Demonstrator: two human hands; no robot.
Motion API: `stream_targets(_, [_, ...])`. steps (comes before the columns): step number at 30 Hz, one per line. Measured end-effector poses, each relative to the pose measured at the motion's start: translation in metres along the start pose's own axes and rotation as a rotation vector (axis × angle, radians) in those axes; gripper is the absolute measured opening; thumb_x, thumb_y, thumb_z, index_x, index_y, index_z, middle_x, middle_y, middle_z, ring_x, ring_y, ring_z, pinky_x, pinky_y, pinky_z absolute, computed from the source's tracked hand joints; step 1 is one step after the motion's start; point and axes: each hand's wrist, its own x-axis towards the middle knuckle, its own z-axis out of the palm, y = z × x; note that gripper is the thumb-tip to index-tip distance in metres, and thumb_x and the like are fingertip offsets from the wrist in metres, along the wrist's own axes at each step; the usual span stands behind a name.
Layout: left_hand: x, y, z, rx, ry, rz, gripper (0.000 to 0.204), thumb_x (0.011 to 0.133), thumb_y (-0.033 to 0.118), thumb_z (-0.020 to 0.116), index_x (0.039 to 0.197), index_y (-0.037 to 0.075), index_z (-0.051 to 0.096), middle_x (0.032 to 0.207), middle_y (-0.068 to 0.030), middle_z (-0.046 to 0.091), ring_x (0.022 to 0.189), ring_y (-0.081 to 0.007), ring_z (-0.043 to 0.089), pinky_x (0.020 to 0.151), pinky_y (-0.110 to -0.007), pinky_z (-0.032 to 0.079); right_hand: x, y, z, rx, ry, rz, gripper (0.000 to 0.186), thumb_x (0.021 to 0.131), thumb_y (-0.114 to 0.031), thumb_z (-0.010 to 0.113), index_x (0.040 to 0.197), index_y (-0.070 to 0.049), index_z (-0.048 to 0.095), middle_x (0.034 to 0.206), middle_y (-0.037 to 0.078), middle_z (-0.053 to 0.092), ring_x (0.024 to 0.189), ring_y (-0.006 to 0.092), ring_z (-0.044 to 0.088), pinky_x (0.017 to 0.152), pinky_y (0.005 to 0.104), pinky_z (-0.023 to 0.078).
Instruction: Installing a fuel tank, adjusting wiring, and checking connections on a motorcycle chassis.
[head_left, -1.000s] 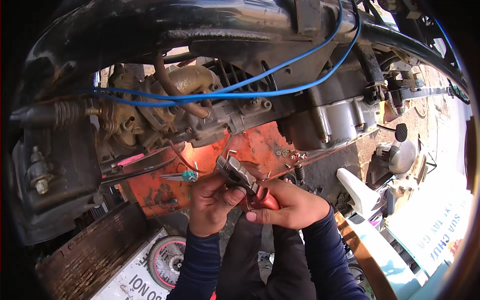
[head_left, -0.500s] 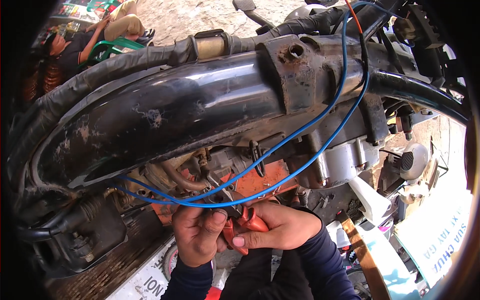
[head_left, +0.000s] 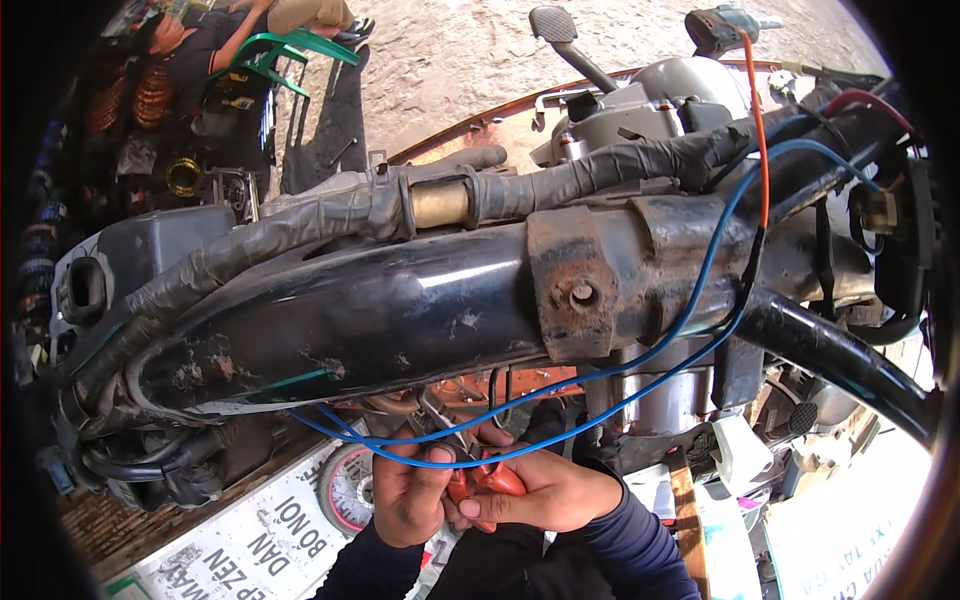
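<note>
My left hand [head_left: 408, 497] and my right hand [head_left: 555, 492] are closed around red-handled pliers [head_left: 505, 478] below a black motorcycle frame tube [head_left: 400, 325]. The metal jaws point upward, partly hidden behind two looped blue cables [head_left: 636, 405]; whether they grip anything cannot be made out. My left thumb lies at the lower cable, while my right thumb lies across the handles. A rusty bracket [head_left: 560, 250] sits on the tube, and a silver engine casing [head_left: 650, 400] shows underneath, right of my hands.
A person [head_left: 215, 35] sits by a green chair [head_left: 290, 50] at upper left. A wrapped hose [head_left: 280, 215] runs above the tube. A foot pedal [head_left: 555, 30], orange wire [head_left: 755, 130], pink-rimmed wheel [head_left: 350, 485], white signboard [head_left: 235, 535] and wooden plank [head_left: 690, 510] surround the work.
The view has swung upward, bringing the tube's top and seated person in. My hands and pliers have moved in under the blue cables; my left hand has shifted down from the jaws toward the handles.
</note>
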Motion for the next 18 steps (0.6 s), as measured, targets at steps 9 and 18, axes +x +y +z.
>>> stream_targets(9, [-0.002, -0.008, 0.010, -0.023, 0.065, -0.056, 0.035, 0.101, 0.022, 0.044, 0.120, -0.007, 0.047, 0.102, -0.0193, 0.064, 0.069, -0.0154, 0.065, 0.046, -0.024, 0.052, -0.004, -0.017, -0.010, -0.072, -0.093, 0.028, 0.021, 0.098, -0.022, 0.058, 0.098, -0.001, 0.057, 0.081, 0.001, 0.055, 0.079, 0.0102, 0.051, 0.071, 0.0240, 0.041])
stream_targets(18, [-0.007, 0.005, 0.016, 0.070, 0.226, -0.139, 0.030, 0.093, 0.023, 0.055, 0.109, -0.002, 0.057, 0.099, -0.0086, 0.063, 0.089, -0.0140, 0.058, 0.082, -0.028, 0.046, -0.008, -0.022, -0.003, -0.274, 0.077, 0.131, 0.024, 0.095, -0.025, 0.062, 0.089, -0.001, 0.058, 0.073, 0.003, 0.058, 0.068, 0.0121, 0.053, 0.062, 0.0273, 0.041])
